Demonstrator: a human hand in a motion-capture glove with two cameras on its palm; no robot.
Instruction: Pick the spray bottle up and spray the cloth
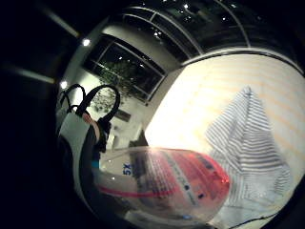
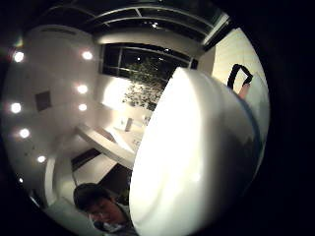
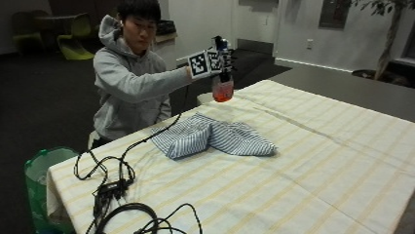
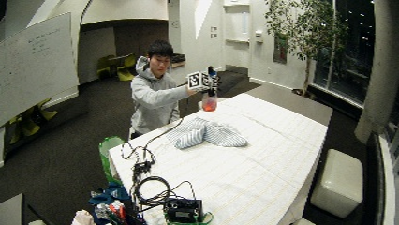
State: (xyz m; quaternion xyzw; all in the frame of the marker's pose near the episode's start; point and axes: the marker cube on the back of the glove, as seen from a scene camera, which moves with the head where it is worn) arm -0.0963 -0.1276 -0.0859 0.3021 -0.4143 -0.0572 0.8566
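So the pickup's done: gloved right hand [image 3: 222,58] has its fingers wrapped round the spray bottle [image 3: 222,89], held up off the table [image 3: 311,161] just beyond the striped cloth [image 3: 211,136], so next I'd guess aim the nozzle down and squeeze.

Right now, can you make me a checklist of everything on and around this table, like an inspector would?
Surface: table under a pale tablecloth with yellow stripes.
Job's things: spray bottle, clear with red liquid at the bottom, held up in the air above the table's far edge; striped cloth lying crumpled on the tablecloth, not touched.
Clutter: green bag beside the table's near corner; more bags and gear on the floor in the wide outside view.
Grippers: gloved right hand grips the bottle near its top. The other hand is not seen.
Cables: black cables looped on the tablecloth's near corner.
Surroundings: whiteboard, indoor tree, dark windows, white stool.
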